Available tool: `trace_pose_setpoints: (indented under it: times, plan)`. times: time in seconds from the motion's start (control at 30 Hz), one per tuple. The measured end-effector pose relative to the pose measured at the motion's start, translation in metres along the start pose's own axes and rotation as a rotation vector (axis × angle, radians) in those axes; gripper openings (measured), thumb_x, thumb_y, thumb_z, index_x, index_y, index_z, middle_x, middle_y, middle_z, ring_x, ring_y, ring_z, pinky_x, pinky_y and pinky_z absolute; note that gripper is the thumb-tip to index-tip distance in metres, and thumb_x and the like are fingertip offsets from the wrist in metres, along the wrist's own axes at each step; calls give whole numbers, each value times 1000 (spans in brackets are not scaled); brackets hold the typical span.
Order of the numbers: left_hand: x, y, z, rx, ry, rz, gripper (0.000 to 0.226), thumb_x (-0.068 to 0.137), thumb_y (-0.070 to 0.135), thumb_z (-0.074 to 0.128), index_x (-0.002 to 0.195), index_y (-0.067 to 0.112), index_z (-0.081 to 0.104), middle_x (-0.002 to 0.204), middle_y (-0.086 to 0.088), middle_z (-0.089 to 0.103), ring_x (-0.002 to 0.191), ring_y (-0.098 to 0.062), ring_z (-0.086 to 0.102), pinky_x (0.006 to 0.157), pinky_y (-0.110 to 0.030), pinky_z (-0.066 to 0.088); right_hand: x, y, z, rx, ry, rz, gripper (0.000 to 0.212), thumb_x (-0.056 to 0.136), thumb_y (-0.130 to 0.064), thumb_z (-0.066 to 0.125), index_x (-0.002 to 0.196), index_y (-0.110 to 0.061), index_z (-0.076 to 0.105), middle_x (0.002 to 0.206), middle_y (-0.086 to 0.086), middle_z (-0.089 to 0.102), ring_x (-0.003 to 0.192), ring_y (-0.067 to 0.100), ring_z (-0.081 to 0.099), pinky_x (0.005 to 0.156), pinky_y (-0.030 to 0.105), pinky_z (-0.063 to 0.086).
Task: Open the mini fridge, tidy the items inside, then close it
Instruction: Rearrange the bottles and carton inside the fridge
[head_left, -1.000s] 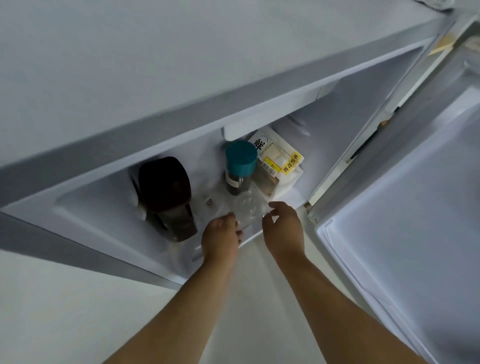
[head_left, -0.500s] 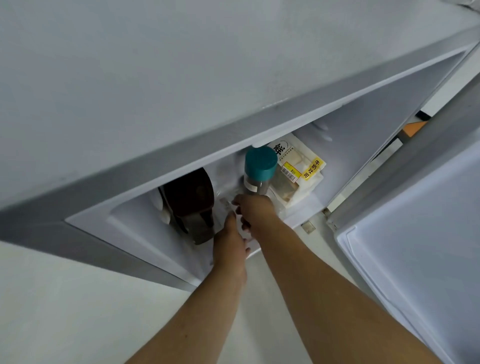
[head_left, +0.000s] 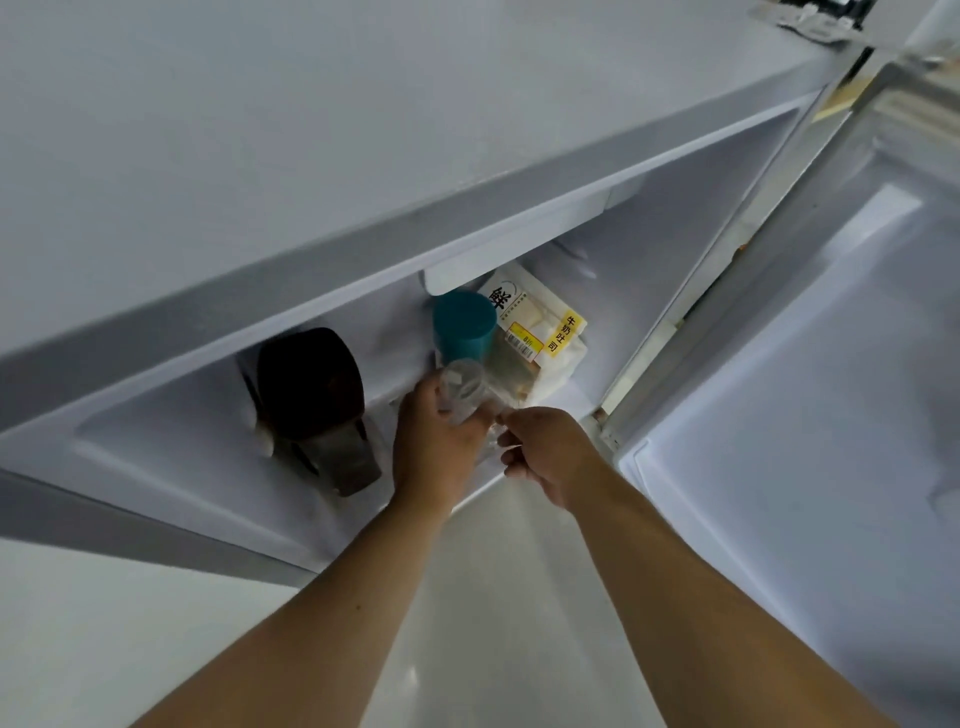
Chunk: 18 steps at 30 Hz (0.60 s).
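pulled back from the teal-capped bottle (head_left: 464, 322), the right hand (head_left: 545, 452) now curls its fingers, around what is unclear. the left hand (head_left: 436, 447) wraps its fingers around a clear cup (head_left: 462, 387), at the front of the mini fridge (head_left: 649, 270).

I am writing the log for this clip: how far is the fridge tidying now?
Done: the door stands open. In hand: the left hand grips a clear cup in front of the teal-capped bottle; the right hand is curled beside it, touching or not I cannot tell. Left: setting the cup down and closing the door.
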<state>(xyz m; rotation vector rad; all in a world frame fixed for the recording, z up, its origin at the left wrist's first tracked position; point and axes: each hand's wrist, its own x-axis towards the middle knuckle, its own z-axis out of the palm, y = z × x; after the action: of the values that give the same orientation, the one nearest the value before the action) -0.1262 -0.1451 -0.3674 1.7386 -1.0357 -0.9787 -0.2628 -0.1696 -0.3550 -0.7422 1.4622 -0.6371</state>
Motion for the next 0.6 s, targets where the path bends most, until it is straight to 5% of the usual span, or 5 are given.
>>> trace_pose_setpoints:
  times: [0.13,0.23,0.43,0.6]
  plan:
    - [4,-1,7,236,47,110,72,72,51,87,130,19,59,122,-1,66,110,-19,65,85,-30,55,3,2,3,13,76,40,16,102,-11,61,93,2,66,78,16,63,51,20,59,48,27,57]
    - [1,0,10,416,74,204,74,75,52,85,133,15,58,126,-9,64,116,-26,59,87,-34,54,3,7,5,47,128,69,16,100,-10,64,87,-2,65,82,17,66,60,23,62,53,29,61]
    - [2,1,16,430,41,240,74,77,47,85,138,17,57,134,-12,60,123,-31,57,95,-38,54,4,14,4,115,172,80,13,99,-12,67,99,1,68,89,16,71,64,22,69,63,32,64]
    - [2,-2,22,439,16,241,81,78,51,83,145,18,51,141,-13,56,129,-31,55,99,-42,55,3,18,-3,89,197,30,11,98,-5,66,87,-7,70,84,11,75,60,18,73,67,33,66]
